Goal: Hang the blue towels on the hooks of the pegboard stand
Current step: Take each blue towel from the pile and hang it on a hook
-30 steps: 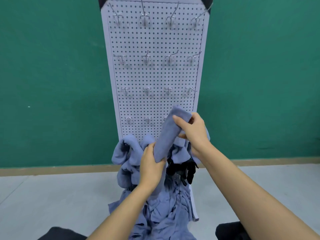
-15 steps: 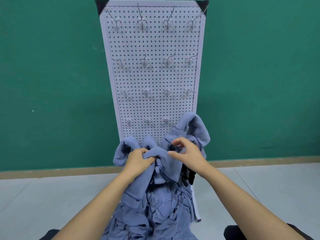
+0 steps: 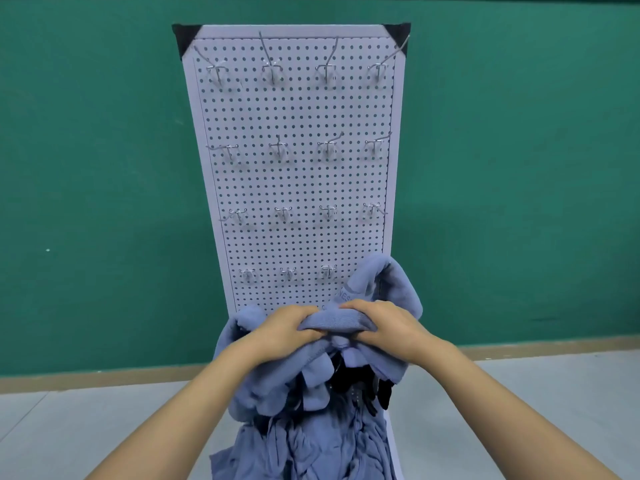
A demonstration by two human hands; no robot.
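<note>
Left grip (image 3: 280, 332) and right grip (image 3: 388, 332) have met, both clenching one rolled towel (image 3: 334, 322); bunched cloth could slip off hook (image 3: 327, 271).

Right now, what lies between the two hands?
In the head view, a bunched fold of blue towel spans the gap between the left hand and the right hand; both hands grip it.
</note>
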